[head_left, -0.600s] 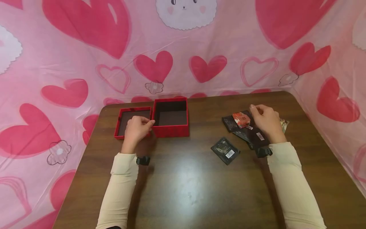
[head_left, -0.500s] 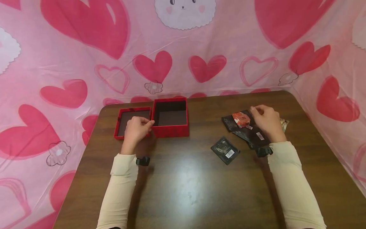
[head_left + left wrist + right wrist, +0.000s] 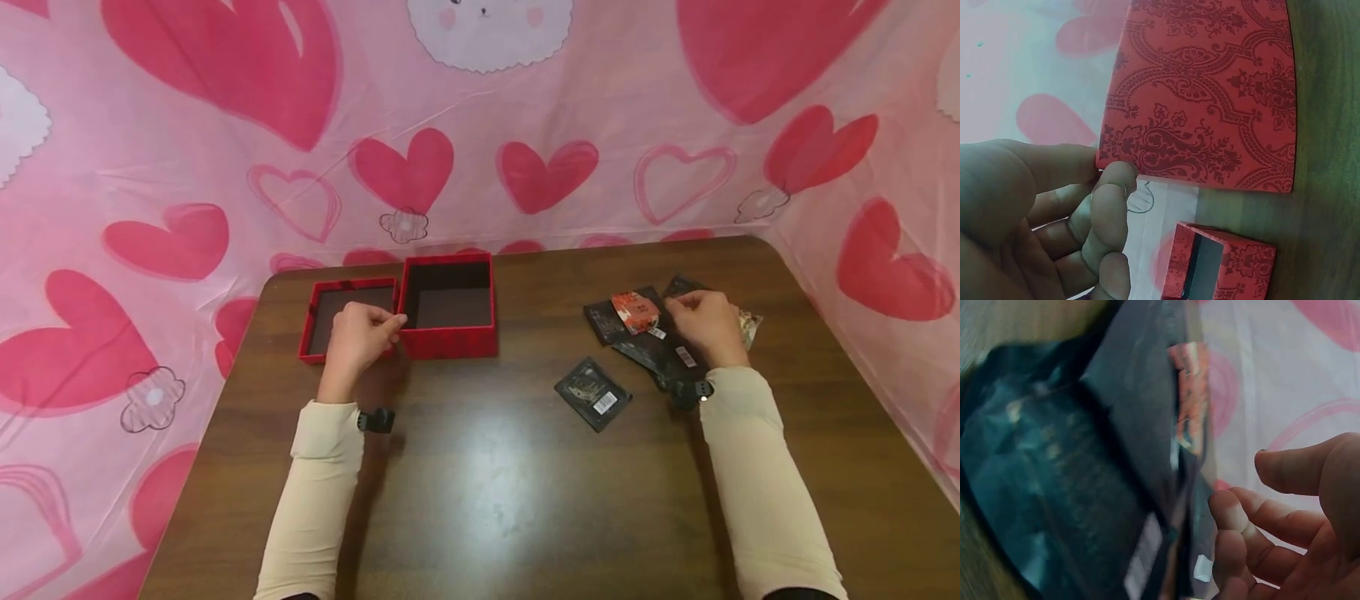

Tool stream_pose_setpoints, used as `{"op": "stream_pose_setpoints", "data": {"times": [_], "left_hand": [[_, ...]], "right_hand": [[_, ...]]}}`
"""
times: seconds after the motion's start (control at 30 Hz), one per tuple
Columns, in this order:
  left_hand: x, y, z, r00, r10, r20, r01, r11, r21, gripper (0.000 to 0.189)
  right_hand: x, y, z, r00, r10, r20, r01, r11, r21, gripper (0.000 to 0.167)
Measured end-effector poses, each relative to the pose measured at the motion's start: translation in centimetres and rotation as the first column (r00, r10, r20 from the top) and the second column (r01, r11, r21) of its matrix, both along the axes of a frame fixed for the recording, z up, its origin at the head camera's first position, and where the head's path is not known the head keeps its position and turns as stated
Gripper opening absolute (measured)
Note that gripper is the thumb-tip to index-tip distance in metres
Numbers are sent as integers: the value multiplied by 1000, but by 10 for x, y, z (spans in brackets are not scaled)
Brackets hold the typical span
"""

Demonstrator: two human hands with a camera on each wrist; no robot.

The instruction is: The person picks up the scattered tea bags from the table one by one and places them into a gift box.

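Observation:
My left hand (image 3: pixel 360 337) pinches the near left corner of an open red box (image 3: pixel 450 342) between thumb and fingertips. Dark floral print covers the box wall, close up in the left wrist view. On the right, several dark flat packets (image 3: pixel 602 321) lie overlapping, with a small orange packet (image 3: pixel 634 311) on top. My right hand (image 3: pixel 705 327) is over this pile, fingers loosely bent. In the right wrist view its thumb stands apart from the fingers, whose tips are close to a dark packet (image 3: pixel 1200 519); whether they touch it is unclear.
A shallow red tray-like lid (image 3: pixel 308 321) lies left of the box. One dark packet with a barcode (image 3: pixel 592 393) lies alone nearer the front. A gold-patterned packet (image 3: pixel 748 327) shows beyond the right hand. Pink heart-printed cloth (image 3: pixel 465 117) hangs behind the wooden table (image 3: pixel 480 500).
My right hand has shifted slightly right and nearer, and the end of a dark packet now shows beyond its fingers. The left hand stays at the box corner.

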State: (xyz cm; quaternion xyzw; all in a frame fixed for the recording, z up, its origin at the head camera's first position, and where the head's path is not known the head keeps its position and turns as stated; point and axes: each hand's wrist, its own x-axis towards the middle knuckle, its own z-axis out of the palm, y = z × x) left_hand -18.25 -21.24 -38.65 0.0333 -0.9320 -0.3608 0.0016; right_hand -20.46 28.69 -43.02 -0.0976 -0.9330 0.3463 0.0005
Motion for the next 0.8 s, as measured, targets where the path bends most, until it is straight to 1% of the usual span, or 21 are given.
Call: {"op": "stream_pose_setpoints", "data": {"times": [0.2,0.47,0.63,0.8], "left_hand": [[-1,-1,-1,1000,-14,-16,14,1000,6,27],[-2,-1,-1,1000,-3,-19,3,1000,11,27],[-1,-1,-2,1000,6,-8,-6,999,32,27],[-1,-2,-4,1000,12,-3,-12,998,56,27]], "right_hand": [[-4,4,-8,998,-43,50,42,999,29,49],[-8,2,-5,992,-64,113,55,995,81,54],[-8,3,-8,985,-86,153,68,991,119,54],[-8,3,-10,978,-103,184,79,988,136,53]]}}
